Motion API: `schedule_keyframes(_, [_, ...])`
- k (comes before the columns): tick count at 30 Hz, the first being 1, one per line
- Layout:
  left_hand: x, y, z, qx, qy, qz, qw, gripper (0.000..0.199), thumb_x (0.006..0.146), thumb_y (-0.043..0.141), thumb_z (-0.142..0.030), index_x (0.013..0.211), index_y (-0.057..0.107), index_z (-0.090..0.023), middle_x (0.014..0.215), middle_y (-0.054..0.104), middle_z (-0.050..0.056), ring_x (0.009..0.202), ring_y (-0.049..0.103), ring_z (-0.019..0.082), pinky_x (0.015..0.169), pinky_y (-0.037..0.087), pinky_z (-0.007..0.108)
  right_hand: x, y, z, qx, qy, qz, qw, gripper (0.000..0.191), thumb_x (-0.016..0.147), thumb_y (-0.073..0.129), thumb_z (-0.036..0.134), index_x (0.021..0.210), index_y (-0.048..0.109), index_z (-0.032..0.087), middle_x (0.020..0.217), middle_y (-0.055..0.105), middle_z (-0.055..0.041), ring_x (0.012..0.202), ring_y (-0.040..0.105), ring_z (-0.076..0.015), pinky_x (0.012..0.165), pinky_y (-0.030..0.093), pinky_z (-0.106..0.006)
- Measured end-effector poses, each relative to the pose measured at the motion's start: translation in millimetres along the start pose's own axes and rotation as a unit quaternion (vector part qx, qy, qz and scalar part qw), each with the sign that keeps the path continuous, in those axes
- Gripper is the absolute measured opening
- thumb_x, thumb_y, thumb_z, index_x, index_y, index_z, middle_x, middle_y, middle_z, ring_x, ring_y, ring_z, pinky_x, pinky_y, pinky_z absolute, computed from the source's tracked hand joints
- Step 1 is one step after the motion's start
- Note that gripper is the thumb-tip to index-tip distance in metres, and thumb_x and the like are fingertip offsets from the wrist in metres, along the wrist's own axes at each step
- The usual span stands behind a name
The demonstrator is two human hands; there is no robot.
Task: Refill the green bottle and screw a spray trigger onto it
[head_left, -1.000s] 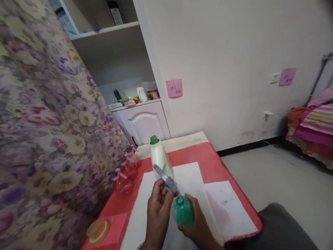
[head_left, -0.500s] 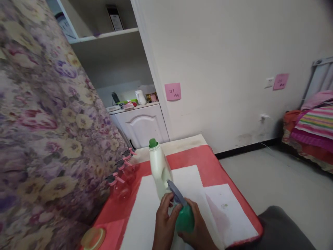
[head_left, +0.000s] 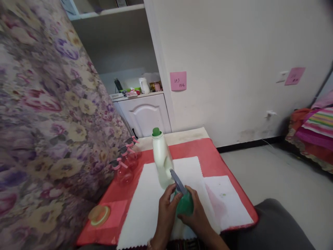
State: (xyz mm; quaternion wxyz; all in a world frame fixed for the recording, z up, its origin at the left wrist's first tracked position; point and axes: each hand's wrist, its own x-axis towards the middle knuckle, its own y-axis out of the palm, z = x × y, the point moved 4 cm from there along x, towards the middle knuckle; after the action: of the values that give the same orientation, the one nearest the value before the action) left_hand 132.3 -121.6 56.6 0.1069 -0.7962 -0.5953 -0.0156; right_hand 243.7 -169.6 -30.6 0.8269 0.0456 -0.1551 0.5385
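A small green bottle [head_left: 185, 205] with a long grey spray or pump head [head_left: 178, 181] is held between my two hands over the white cloth. My left hand [head_left: 166, 207] is closed, its fingertips and thumb gripping the neck below the grey head. My right hand [head_left: 198, 212] wraps the body of the same bottle from the right. Just beyond them stands a large pale-green jug [head_left: 161, 156], uncapped, with a green spout insert at its mouth. The tip of the grey head overlaps the jug's lower side in view; whether they touch, I cannot tell.
Clear spray bottles [head_left: 124, 174] with pink triggers line the table's left side. A round amber lid or dish [head_left: 99, 216] lies near the front left. White paper [head_left: 227, 201] with a pink stain lies right on the red table cover [head_left: 194, 148]. A floral curtain [head_left: 52, 139] hangs at left.
My view has tipped down slightly, so the table sits higher in the picture. Both hands keep their hold on the green bottle, with little visible change in grip.
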Motion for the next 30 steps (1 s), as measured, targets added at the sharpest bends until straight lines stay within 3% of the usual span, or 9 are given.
schedule_keyframes(8, [-0.6, -0.3, -0.5, 0.089, 0.062, 0.021, 0.994, 0.027, 0.082, 0.06, -0.034, 0.104, 0.066, -0.02, 0.109, 0.07, 0.008, 0.104, 0.063, 0.025, 0.095, 0.048, 0.037, -1.6, -1.5, 0.0, 0.001, 0.014, 0.007, 1.0, 0.084, 0.059, 0.071, 0.017, 0.135, 0.035, 0.024, 0.134, 0.048, -0.0091, 0.128, 0.047, -0.0292, 0.109, 0.038, -0.043])
schedule_keyframes(15, [4.3, 1.6, -1.6, 0.182, 0.116, 0.049, 0.975, 0.031, 0.084, 0.056, -0.034, 0.11, 0.061, -0.017, 0.111, 0.067, 0.012, 0.105, 0.061, 0.026, 0.096, 0.047, 0.044, 0.6, -2.5, 2.1, 0.009, 0.025, 0.035, 0.999, 0.085, 0.063, 0.073, 0.023, 0.138, 0.032, 0.023, 0.139, 0.044, -0.0114, 0.133, 0.041, -0.0286, 0.113, 0.033, -0.044])
schedule_keyframes(23, [3.8, 5.1, -3.8, 0.201, 0.115, 0.052, 0.971, 0.034, 0.085, 0.053, -0.03, 0.115, 0.058, -0.014, 0.115, 0.065, 0.015, 0.107, 0.061, 0.026, 0.095, 0.048, 0.043, 0.7, -11.2, 4.4, 0.007, 0.031, 0.06, 0.998, 0.089, 0.063, 0.076, 0.025, 0.14, 0.032, 0.022, 0.142, 0.043, -0.012, 0.133, 0.041, -0.0304, 0.111, 0.035, -0.045])
schedule_keyframes(26, [2.7, 6.4, -4.9, 0.196, 0.12, 0.052, 0.972, 0.031, 0.087, 0.052, -0.03, 0.113, 0.058, -0.015, 0.113, 0.066, 0.014, 0.106, 0.061, 0.025, 0.096, 0.047, 0.043, 5.7, -29.3, 22.9, 0.008, -0.007, 0.055, 0.998, 0.071, 0.072, 0.068, 0.027, 0.137, 0.04, 0.023, 0.137, 0.047, -0.0097, 0.128, 0.045, -0.0276, 0.109, 0.037, -0.045])
schedule_keyframes(30, [-0.1, 10.4, -4.5, 0.161, 0.125, 0.058, 0.977, 0.033, 0.086, 0.052, -0.028, 0.117, 0.056, -0.017, 0.116, 0.066, 0.011, 0.108, 0.061, 0.024, 0.098, 0.046, 0.041, 21.0, -45.5, 58.4, 0.006, -0.052, 0.05, 0.997, 0.043, 0.082, 0.058, 0.024, 0.125, 0.054, 0.024, 0.112, 0.056, -0.006, 0.09, 0.057, -0.0187, 0.085, 0.049, -0.035])
